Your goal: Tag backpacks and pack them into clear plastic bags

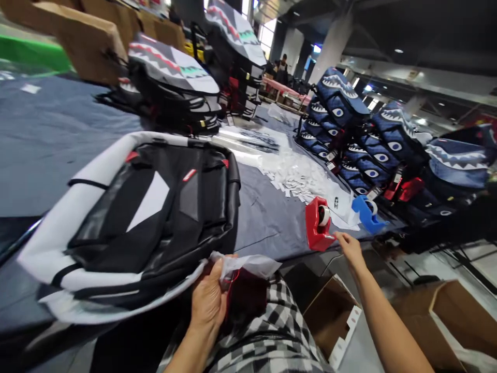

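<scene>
A black and white backpack (174, 217) lies with its strap side up on the dark cloth at the left. My left hand (212, 295) is closed at its near edge, on thin white wrapping (252, 265). Just beside those fingers hangs a dark red piece (244, 292) with a red cord; its kind I cannot make out. My right hand (349, 248) reaches to the front of a red tape dispenser (315, 235), thumb and finger pinched on the tape end at its cutter. The white tape roll (323, 215) sits inside the dispenser.
A blue tape dispenser (367, 215) stands right of the red one. Behind them lie many small white slips (298, 178). Stacked blue shark-face backpacks (361, 160) and grey patterned backpacks (174, 67) stand farther back. An open cardboard box (330, 316) sits below the table edge.
</scene>
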Demonstrator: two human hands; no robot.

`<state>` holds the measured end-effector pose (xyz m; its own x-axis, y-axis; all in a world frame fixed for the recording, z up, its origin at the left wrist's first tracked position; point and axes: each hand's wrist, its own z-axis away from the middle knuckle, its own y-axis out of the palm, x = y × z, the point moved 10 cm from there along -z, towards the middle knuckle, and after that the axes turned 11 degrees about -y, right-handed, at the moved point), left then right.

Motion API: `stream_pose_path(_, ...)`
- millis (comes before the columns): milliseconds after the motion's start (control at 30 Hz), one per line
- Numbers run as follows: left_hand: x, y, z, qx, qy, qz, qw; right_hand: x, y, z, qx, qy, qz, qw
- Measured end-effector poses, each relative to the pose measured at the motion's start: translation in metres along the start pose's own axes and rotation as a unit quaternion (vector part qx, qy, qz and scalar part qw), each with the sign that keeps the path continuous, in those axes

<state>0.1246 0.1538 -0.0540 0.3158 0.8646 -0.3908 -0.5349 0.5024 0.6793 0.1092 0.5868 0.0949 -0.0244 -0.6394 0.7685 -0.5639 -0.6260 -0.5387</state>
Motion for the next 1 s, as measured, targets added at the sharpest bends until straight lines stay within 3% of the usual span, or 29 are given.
stream_pose_path(200, -0.005, -0.002, 0.003, -0.013, 0.023, -0.026, 0.999, 0.005, 0.03, 0.001, 0.005, 0.015, -0.04, 0.999)
stream_pose_path(333, -0.009, 0.003, 0.006, -0.002, 0.039, -0.037, 0.999, 0.019, 0.028, -0.001, -0.003, -0.001, -0.028, 1.0)
stream_pose_path(500, -0.01, 0.001, 0.007, -0.012, 0.044, -0.053, 0.998, 0.024, 0.008, 0.033, -0.045, -0.022, -0.01, 0.999)
stream_pose_path(600, -0.011, 0.001, 0.005, -0.008, 0.05, -0.054, 0.997, 0.003, 0.031, 0.061, -0.04, 0.064, -0.15, 0.986)
stream_pose_path(700, -0.008, -0.002, 0.003, -0.01, 0.053, -0.05, 0.997, 0.005, 0.092, 0.088, 0.038, 0.141, -0.323, 0.935)
stream_pose_path(833, -0.007, 0.001, 0.006, -0.004, 0.072, -0.041, 0.997, 0.068, 0.174, 0.135, 0.257, 0.154, -0.387, 0.872)
stream_pose_path(900, -0.01, 0.008, 0.009, 0.01, 0.096, -0.045, 0.994, 0.117, 0.195, 0.148, 0.37, 0.082, -0.375, 0.846)
stream_pose_path(1000, -0.019, 0.017, 0.011, 0.022, 0.145, -0.045, 0.988, 0.191, 0.213, 0.148, 0.489, -0.132, -0.284, 0.814)
